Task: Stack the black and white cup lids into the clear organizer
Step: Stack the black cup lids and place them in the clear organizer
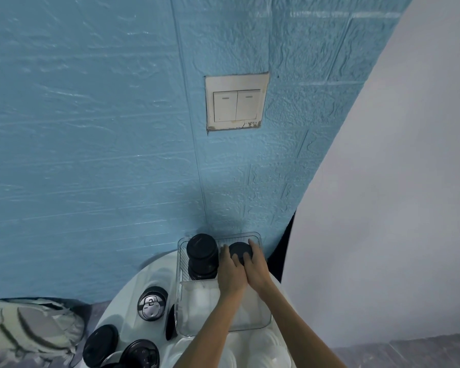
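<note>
Up close, fingers of both hands curled round one black lid (240, 251), the left hand (230, 272) on its near-left edge, the right hand (256, 264) on its right and far edge. They held it low in the far right compartment of the clear organizer (259, 239), whether seated on the floor I could not tell. Beside it, in the far left compartment, stood a tall stack of black lids (202, 257). White lids (205, 301) lay in the near compartment under the forearms.

Risks, as I judged them: a lid let go tilted would wedge against the wall; a knuckle could nudge the tall stack and topple it.

Loose black lids (100, 345) waited on the white round table (122, 306), one (152, 305) with pale markings on top. No brand or lettering could be read anywhere.
</note>
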`<state>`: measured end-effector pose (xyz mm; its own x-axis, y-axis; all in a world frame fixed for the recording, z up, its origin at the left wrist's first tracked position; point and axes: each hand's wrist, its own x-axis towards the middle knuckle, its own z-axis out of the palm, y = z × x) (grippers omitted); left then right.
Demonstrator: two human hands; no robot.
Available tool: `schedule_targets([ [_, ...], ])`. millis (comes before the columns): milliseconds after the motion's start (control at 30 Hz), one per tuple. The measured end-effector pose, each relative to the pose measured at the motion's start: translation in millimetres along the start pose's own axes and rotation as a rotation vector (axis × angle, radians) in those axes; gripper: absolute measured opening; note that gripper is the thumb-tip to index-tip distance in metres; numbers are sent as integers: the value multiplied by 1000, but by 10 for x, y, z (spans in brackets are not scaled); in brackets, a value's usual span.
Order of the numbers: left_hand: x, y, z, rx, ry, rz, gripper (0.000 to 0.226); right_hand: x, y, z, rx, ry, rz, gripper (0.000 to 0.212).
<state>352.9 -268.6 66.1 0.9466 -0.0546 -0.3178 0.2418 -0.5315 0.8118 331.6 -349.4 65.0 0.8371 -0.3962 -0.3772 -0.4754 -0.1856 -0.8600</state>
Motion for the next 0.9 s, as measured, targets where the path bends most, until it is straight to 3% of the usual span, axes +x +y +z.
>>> schedule_targets([
  [267, 11, -14, 23, 18, -12, -3, 52, 68, -86, -17, -65, -45, 43, 50],
  [400, 12, -59, 30, 20, -69, 8, 55, 76, -65, -35, -144, -82, 43, 28],
  [633, 9, -62, -12, -59, -97, 50, 57, -86, -117, -23, -74, -39, -23, 54],
  [900, -85, 45, -71, -237, -42, 112, 47, -206, -178, -19, 132, 70, -86, 43],
])
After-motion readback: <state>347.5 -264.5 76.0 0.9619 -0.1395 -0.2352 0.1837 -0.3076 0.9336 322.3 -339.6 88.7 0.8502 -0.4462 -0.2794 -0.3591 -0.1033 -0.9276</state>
